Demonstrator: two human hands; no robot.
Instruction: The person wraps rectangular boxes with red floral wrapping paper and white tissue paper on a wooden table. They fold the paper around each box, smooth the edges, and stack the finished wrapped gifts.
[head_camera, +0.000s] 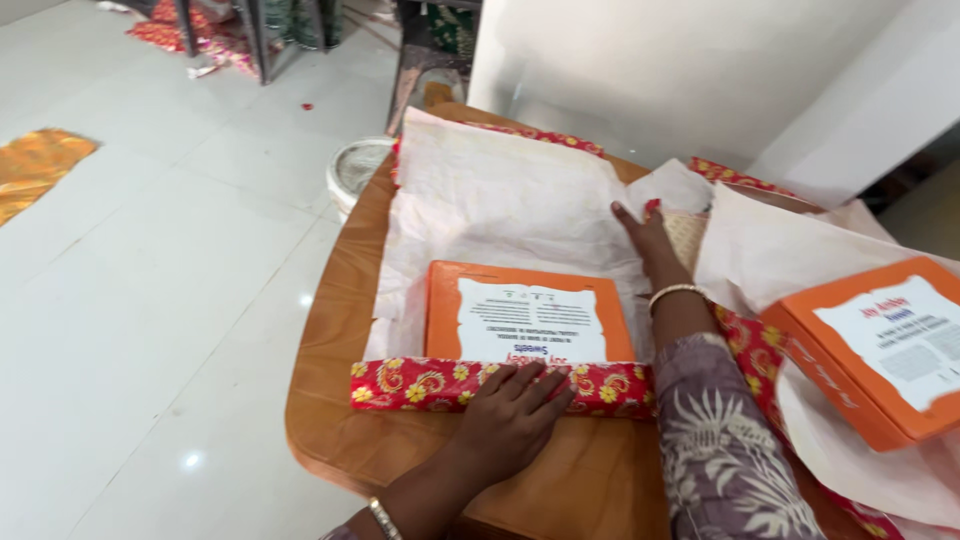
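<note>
An orange flat box (445, 315) with a white label lies on a sheet of wrapping paper (500, 195), white side up, on a round wooden table (330, 310). The paper's near edge is folded over the box's front, showing its red floral printed side (400, 385). My left hand (510, 410) presses flat on that red fold, fingers spread. My right hand (645, 240) rests with fingers apart on the white paper just beyond the box's far right corner; a bangle sits on the wrist.
A second orange box (880, 350) lies on more wrapping paper at the right. A round white container (352, 170) stands on the floor past the table's far left edge. Chair legs and scraps of red paper (160, 35) lie farther back on the tiled floor.
</note>
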